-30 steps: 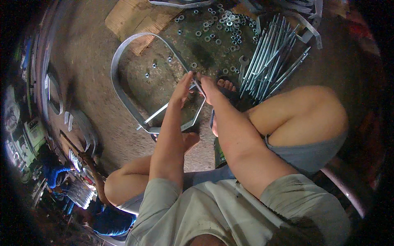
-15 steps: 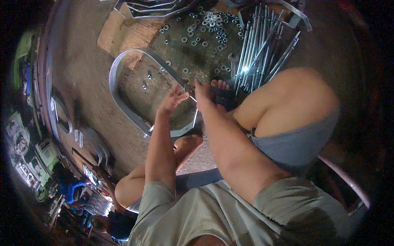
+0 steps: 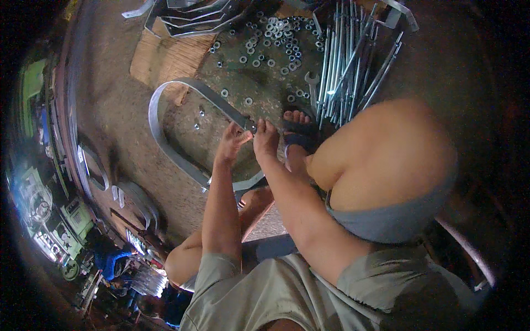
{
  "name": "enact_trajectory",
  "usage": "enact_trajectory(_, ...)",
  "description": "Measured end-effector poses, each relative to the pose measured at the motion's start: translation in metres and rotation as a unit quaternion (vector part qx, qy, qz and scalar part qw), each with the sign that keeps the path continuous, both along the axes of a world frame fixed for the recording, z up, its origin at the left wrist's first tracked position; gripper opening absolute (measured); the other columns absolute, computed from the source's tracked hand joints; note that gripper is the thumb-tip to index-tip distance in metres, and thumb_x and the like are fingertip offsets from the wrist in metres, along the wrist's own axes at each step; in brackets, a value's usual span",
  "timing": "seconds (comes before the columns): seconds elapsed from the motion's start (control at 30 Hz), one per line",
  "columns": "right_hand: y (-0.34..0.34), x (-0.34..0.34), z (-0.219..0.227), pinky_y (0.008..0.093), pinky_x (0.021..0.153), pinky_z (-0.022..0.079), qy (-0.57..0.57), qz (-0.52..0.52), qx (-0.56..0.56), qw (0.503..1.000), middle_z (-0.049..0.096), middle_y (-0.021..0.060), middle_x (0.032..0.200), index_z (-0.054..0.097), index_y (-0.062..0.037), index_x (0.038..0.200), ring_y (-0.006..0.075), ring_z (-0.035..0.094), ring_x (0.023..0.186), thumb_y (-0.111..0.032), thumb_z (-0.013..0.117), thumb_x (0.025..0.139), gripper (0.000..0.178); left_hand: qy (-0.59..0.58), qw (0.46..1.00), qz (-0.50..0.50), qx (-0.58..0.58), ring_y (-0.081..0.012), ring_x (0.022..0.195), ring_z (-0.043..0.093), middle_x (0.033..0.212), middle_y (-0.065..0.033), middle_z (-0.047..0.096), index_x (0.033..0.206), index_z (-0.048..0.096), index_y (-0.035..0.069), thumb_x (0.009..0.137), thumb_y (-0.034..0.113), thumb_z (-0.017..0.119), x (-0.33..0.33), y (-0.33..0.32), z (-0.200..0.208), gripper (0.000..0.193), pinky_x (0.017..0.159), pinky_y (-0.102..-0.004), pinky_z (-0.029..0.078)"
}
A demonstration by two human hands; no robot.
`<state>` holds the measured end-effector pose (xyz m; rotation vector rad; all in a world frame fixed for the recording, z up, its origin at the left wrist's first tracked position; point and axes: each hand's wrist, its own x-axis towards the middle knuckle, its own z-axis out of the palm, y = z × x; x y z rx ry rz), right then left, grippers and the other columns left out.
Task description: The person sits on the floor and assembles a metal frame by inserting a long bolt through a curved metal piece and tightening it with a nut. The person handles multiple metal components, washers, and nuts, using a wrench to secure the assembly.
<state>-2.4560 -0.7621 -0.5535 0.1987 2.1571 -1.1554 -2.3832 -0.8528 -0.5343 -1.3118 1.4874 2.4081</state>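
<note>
Bent metal band [image 3: 223, 107]: forms a long open loop above the floor [image 3: 127, 143], extending forward and left from the hands. Left hand [image 3: 229, 144]: fingers partly curled at the band's upper end; firmness of grip cannot be told. Right hand [image 3: 266, 139]: finger and thumb closed at the same end; what they pinch is hidden. Loose nuts and washers [image 3: 281, 26] lie ahead of both hands; threaded rods [image 3: 343, 66] and wrench [image 3: 312, 81] lie forward-right.
</note>
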Motion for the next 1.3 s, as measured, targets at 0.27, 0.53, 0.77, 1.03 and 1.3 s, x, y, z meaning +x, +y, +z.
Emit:
enact_trajectory(0.27,0.016,0.014,-0.026,0.0495,0.092,0.043,-0.003,-0.012,-0.08,0.997,0.058,0.0279,0.117,0.057,0.0004,0.118,0.0447,0.055,0.109,-0.029,0.052,0.094,0.039,-0.042,0.998,0.039,0.013,-0.0195,0.109,0.055,0.115,-0.0054,0.062,0.123,0.057,0.004,0.079,0.019,0.081,-0.017,-0.002,-0.02,0.052,0.097,-0.0353,0.041)
enact_trajectory(0.53,-0.014,0.01,0.0,0.048,0.095,0.042,0.054,0.095,-0.125,0.986,0.052,0.0258,0.12,0.048,0.0018,0.129,0.044,0.051,0.111,-0.028,0.06,0.09,0.05,-0.047,0.997,0.055,-0.008,-0.0215,0.115,0.054,0.122,-0.0063,0.061,0.133,0.052,0.003,0.078,0.017,0.081,-0.003,-0.045,-0.014,0.064,0.101,-0.0364,0.039)
enact_trajectory(0.77,-0.043,0.036,0.057,0.0497,0.092,0.043,0.13,0.165,-0.158,0.965,0.049,0.0274,0.118,0.045,0.0039,0.13,0.0451,0.051,0.107,-0.029,0.062,0.09,0.055,-0.039,0.987,0.155,-0.002,-0.026,0.119,0.055,0.125,-0.0104,0.06,0.134,0.05,-0.001,0.067,0.024,0.089,0.03,-0.07,0.044,0.081,0.104,-0.0403,0.041)
enact_trajectory(1.03,-0.042,0.043,0.063,0.0506,0.093,0.043,0.09,0.173,-0.153,0.969,0.049,0.0271,0.118,0.044,0.0031,0.132,0.0454,0.049,0.11,-0.029,0.063,0.087,0.058,0.001,0.99,0.14,0.021,-0.0271,0.117,0.058,0.123,-0.0122,0.062,0.135,0.049,-0.001,0.065,0.028,0.09,0.041,-0.07,0.046,0.086,0.102,-0.0405,0.043)
enact_trajectory(1.3,-0.029,0.047,0.046,0.0517,0.096,0.042,0.073,0.145,-0.143,0.976,0.049,0.0264,0.121,0.042,0.0021,0.133,0.046,0.049,0.112,-0.025,0.064,0.086,0.059,-0.028,0.993,0.112,0.038,-0.0233,0.112,0.059,0.119,-0.0099,0.064,0.135,0.05,-0.002,0.067,0.028,0.089,0.032,-0.059,0.036,0.084,0.1,-0.0367,0.043)
